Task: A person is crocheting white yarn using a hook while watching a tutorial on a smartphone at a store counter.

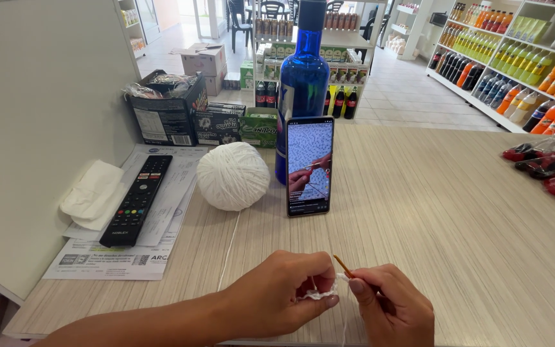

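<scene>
My left hand pinches a small white crocheted piece near the counter's front edge. My right hand grips a tan crochet hook whose tip points up and left into the piece. A white strand runs from the work up to a round ball of white yarn. Behind it, a phone leans upright against a blue bottle, its screen showing hands crocheting.
A black remote lies on printed papers at the left, beside a folded white cloth. Dark boxes stand behind. Wrapped red items lie at the right. The wooden counter faces shop shelves of bottled drinks.
</scene>
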